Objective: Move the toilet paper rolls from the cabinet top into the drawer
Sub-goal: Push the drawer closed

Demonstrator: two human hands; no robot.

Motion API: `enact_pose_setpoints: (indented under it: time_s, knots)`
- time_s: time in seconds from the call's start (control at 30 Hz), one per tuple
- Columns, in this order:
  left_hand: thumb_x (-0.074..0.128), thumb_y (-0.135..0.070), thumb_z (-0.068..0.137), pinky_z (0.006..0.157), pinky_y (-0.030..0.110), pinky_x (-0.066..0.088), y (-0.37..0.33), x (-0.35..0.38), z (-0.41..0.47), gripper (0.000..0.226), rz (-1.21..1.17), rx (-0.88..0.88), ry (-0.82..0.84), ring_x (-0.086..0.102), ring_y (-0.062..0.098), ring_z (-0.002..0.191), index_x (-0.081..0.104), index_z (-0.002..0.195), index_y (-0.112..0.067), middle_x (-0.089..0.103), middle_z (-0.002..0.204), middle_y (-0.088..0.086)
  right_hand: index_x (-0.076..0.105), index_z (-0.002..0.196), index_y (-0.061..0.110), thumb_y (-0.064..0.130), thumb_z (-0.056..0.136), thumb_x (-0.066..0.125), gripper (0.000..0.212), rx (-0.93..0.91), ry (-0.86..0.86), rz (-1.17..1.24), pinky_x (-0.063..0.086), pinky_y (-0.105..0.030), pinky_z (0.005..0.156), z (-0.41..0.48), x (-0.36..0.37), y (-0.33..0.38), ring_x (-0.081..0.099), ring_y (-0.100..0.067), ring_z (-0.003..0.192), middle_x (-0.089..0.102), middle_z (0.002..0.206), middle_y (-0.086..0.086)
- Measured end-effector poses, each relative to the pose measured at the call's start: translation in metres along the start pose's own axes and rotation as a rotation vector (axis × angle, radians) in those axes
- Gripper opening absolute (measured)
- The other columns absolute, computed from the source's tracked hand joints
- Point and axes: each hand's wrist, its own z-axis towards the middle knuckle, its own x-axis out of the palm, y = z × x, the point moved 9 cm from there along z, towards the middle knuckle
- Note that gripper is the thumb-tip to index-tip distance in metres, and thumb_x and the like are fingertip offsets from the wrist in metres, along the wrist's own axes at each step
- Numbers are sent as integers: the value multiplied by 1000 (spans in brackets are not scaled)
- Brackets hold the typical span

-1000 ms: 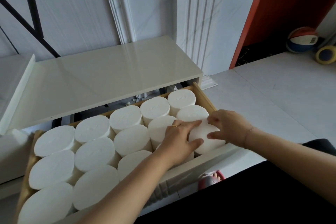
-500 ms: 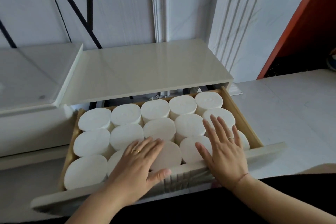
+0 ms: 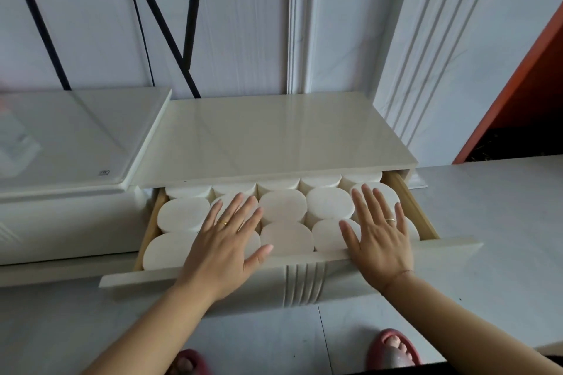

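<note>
Several white toilet paper rolls [image 3: 283, 207] stand on end, packed in rows inside the pulled-out drawer [image 3: 441, 253]. The back row sits partly under the cream cabinet top [image 3: 274, 137], which holds no rolls. My left hand [image 3: 227, 240] lies flat with fingers spread on the rolls at the front left. My right hand [image 3: 377, 234] lies flat with fingers spread on the rolls at the front right, its heel over the drawer front. Neither hand grips anything.
A lower glossy cabinet [image 3: 76, 137] adjoins on the left. Black cables [image 3: 189, 24] run down the white panelled wall. An orange-red panel [image 3: 518, 85] stands at the right. My feet in pink slippers [image 3: 393, 350] are on the pale floor below the drawer.
Both hands went from adjusting one roll at the drawer's right end to lying flat on the rolls. The drawer has slid inward, so its back row is now under the cabinet top.
</note>
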Motion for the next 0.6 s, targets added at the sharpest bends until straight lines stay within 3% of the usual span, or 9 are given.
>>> enact_pose_setpoints:
  time_s: [0.17,0.4,0.6]
  knots:
    - [22,-55,93,113,43,16,22,0,31,66,10,-107,-48,33,24,138,48,136,-14,42,146,6,8,154,25,61,80,-11,85,-1,-22,4,-7,-42,121,40,5,5,-6,-12,150,4,163,4]
    - [10,-62,89,118,39,5,53,14,72,76,9,-160,-55,16,18,144,36,144,-17,29,153,2,16,153,24,60,82,-7,84,3,-83,24,-7,-39,121,88,13,9,3,-13,150,14,162,3]
    - [12,-61,88,118,40,4,68,22,95,74,31,-166,-62,18,18,144,37,143,-18,32,152,3,20,153,24,60,83,-4,82,10,-118,33,-7,-38,121,115,18,11,6,-13,150,19,161,2]
